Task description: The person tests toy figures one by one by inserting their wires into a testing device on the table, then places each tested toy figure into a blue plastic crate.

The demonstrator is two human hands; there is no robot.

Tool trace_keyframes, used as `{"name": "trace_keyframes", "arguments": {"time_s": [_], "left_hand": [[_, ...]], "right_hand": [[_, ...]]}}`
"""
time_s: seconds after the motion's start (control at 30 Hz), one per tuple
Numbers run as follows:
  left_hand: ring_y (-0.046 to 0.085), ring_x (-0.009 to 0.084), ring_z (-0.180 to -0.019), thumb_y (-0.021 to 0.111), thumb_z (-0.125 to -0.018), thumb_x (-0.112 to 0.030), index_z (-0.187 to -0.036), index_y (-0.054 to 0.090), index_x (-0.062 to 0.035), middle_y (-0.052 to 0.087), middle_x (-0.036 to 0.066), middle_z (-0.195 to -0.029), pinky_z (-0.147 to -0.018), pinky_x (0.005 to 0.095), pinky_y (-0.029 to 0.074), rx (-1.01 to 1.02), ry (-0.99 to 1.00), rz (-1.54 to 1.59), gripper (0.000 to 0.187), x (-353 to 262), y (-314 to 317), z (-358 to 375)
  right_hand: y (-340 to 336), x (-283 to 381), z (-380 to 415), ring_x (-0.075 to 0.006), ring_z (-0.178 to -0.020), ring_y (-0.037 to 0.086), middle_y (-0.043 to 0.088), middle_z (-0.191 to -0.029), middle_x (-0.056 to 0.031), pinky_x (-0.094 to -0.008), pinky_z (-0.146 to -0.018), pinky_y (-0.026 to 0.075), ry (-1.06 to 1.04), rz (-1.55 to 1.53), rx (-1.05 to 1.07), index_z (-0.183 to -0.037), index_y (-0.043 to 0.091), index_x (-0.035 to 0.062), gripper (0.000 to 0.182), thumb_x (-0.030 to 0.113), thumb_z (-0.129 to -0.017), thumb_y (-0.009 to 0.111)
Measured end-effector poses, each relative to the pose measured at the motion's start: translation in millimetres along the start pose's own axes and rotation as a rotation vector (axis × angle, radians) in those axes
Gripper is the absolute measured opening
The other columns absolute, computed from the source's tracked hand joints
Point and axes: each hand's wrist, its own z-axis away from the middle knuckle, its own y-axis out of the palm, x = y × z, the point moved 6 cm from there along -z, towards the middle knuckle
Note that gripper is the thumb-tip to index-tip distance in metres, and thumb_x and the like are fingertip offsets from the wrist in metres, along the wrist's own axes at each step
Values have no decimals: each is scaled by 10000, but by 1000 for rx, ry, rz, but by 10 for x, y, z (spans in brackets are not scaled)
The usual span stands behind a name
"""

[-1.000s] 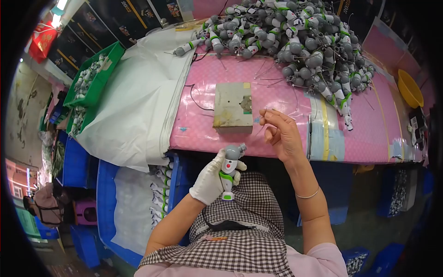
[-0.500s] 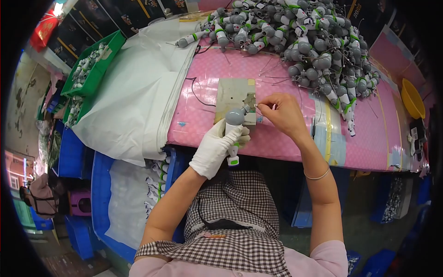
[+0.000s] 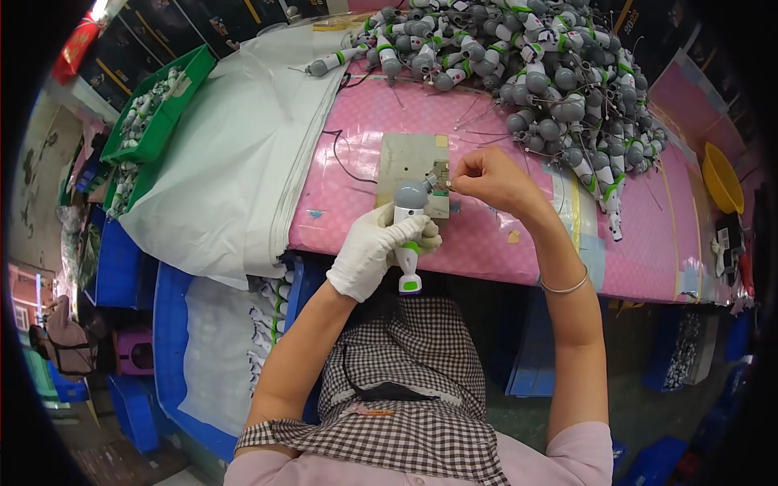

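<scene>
My left hand (image 3: 369, 243), in a white glove, is wrapped round a white handheld device with a grey ball head (image 3: 411, 194) and green trim. The device stands nearly upright in the view, its green-marked end toward my apron. Its ball head lies over a grey metal plate (image 3: 397, 154) that has a small metal fixture (image 3: 441, 174) at its right side. My bare right hand (image 3: 490, 180) is pinched just right of that fixture. Whatever is between its fingertips is too small to make out.
A big heap of similar ball-headed devices (image 3: 567, 89) covers the back right of the pink table (image 3: 494, 251). White sheeting (image 3: 235, 162) lies at left, beside a green tray (image 3: 174, 113). A lined blue bin (image 3: 170, 348) stands below left; a yellow basin (image 3: 721, 178) is far right.
My right hand has shifted slightly up and left, still pinched near the fixture. The left hand and the device have moved a little; more of the device's handle shows now.
</scene>
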Motion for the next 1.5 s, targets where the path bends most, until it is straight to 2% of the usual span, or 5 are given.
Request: {"name": "trace_keyframes", "arguments": {"time_s": [0.2,0.27,0.6,1.03,1.5], "left_hand": [[621,187,-831,604,-882,-198,-1114,507,12,616,86,-906,-765,337,516,4,35,-95,328,5,55,2],[614,181,-815,607,-882,-217,-1178,475,-1,608,66,-890,-762,333,514,4,17,-65,391,17,22,28],[613,170,-804,540,-920,-345,-1146,507,-18,594,73,-910,-756,324,521,-31,-39,-18,399,23,1,109],[614,158,-819,579,-910,-262,-1065,548,12,610,70,-926,-773,309,508,-52,-19,58,316,9,-35,55],[625,206,-825,582,-901,-201,-1050,545,13,612,92,-920,-775,353,520,-66,15,117,264,59,-37,3]], "right_hand": [[80,1,161,-59,-540,467,548,-584,6,-247,-479,376,-34,-102,-172,-654,591,-8,160,125,-742,612],[29,191,289,-72,-535,482,543,-562,-20,-263,-482,383,-129,86,-439,-649,579,-13,169,132,-729,612],[-15,86,230,-42,-530,437,509,-563,20,-232,-466,339,-9,-38,-291,-671,593,-12,131,100,-740,594],[18,87,91,-39,-495,431,539,-583,18,-205,-439,328,181,-122,21,-667,580,34,179,159,-783,633],[135,-58,187,-49,-516,458,535,-585,3,-215,-452,344,28,-224,-241,-664,573,19,170,139,-783,591]]}}
